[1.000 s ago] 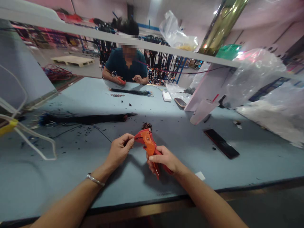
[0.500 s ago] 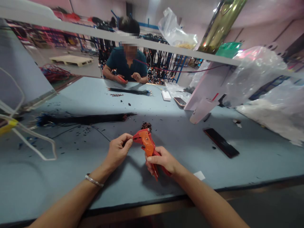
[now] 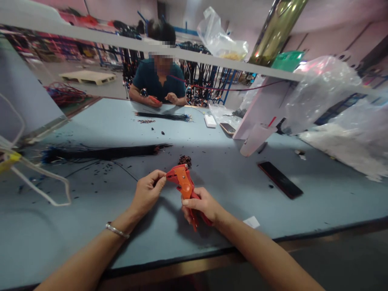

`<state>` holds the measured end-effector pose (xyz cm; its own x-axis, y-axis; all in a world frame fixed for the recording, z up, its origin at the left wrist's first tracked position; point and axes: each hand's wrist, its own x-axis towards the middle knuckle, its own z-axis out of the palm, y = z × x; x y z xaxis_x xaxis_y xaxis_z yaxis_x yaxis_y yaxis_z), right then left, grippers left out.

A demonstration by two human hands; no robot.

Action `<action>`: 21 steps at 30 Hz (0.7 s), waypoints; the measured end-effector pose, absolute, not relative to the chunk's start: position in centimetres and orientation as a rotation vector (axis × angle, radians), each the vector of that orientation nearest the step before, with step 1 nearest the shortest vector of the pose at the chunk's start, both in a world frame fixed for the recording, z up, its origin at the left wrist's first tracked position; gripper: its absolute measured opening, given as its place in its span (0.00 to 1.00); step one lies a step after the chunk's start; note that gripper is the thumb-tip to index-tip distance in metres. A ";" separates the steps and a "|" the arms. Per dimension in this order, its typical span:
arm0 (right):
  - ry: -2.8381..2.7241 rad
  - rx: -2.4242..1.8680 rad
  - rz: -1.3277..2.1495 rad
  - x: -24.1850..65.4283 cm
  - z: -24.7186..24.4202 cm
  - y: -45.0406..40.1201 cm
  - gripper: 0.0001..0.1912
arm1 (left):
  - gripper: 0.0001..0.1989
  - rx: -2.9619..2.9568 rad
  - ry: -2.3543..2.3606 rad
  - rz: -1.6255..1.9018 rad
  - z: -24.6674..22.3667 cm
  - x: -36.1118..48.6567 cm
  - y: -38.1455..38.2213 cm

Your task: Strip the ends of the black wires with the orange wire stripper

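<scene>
Barely moved, the left hand [image 3: 147, 190] pinches a dark wire [image 3: 129, 173] at the nose of orange pliers [image 3: 185, 184] gripped by the right hand [image 3: 203, 205] above the table [image 3: 157, 238].

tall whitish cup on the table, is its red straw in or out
In: the red straw sticks up at a slant from the top of the tall whitish cup.

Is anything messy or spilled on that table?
Yes, little dark bits are scattered on the table near the bundle of black wires. That looks messy, maybe like dropped scraps. I can't see anything broken.
</scene>
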<state>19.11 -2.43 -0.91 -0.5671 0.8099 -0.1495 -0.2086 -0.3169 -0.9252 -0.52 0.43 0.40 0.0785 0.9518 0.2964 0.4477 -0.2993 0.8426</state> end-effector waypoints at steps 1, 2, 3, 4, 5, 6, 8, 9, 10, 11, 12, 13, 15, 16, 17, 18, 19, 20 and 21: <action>-1.236 -0.828 1.941 19.1 -0.9 -2.4 0.16 | 0.13 1.806 1.381 1.171 0.4 -0.5 0.4; -1.236 -0.835 1.940 19.0 -0.9 -2.5 0.16 | 0.13 1.806 1.378 1.170 0.4 -0.6 0.4; -1.229 -0.844 1.937 19.0 -1.0 -2.5 0.16 | 0.13 1.806 1.378 1.171 0.3 -0.6 0.5; -1.215 -0.857 1.928 18.9 -1.0 -2.5 0.16 | 0.13 1.804 1.379 1.170 0.3 -0.6 0.5; -1.197 -0.872 1.917 18.9 -1.0 -2.5 0.16 | 0.13 1.801 1.381 1.169 0.3 -0.6 0.6; -1.174 -0.886 1.903 18.8 -1.0 -2.5 0.17 | 0.13 1.796 1.387 1.168 0.2 -0.6 0.6; -1.137 -0.906 1.887 18.7 -1.0 -2.4 0.18 | 0.13 1.781 1.401 1.163 0.2 -0.5 0.7; -1.132 -0.908 1.890 18.7 -1.0 -2.4 0.18 | 0.13 1.771 1.405 1.163 0.2 -0.4 0.7; -1.136 -0.903 1.903 18.7 -1.0 -2.3 0.18 | 0.13 1.763 1.406 1.163 0.2 -0.3 0.8; -1.137 -0.893 1.920 18.7 -1.0 -2.2 0.18 | 0.13 1.756 1.405 1.165 0.2 -0.3 0.8; -1.132 -0.880 1.941 18.8 -1.0 -2.1 0.18 | 0.14 1.752 1.402 1.165 0.3 -0.2 0.9; -1.120 -0.865 1.964 18.9 -0.9 -2.0 0.18 | 0.13 1.749 1.402 1.166 0.3 -0.2 0.9; -1.085 -0.831 2.000 19.2 -0.8 -1.9 0.17 | 0.13 1.747 1.416 1.170 0.4 -0.2 0.9; -1.067 -0.819 2.007 19.4 -0.6 -1.9 0.16 | 0.13 1.746 1.429 1.171 0.4 -0.2 0.9; -1.052 -0.809 2.003 19.7 -0.5 -1.8 0.16 | 0.13 1.746 1.444 1.173 0.4 -0.3 0.9; -1.042 -0.803 1.990 20.0 -0.4 -1.7 0.16 | 0.12 1.745 1.458 1.174 0.4 -0.4 0.9; -1.034 -0.799 1.973 20.2 -0.2 -1.7 0.16 | 0.12 1.742 1.470 1.176 0.4 -0.4 0.9; -1.031 -0.792 1.957 20.5 -0.1 -1.6 0.16 | 0.12 1.739 1.480 1.174 0.4 -0.5 0.9; -1.028 -0.783 1.943 20.7 0.0 -1.5 0.16 | 0.12 1.736 1.487 1.171 0.4 -0.5 0.9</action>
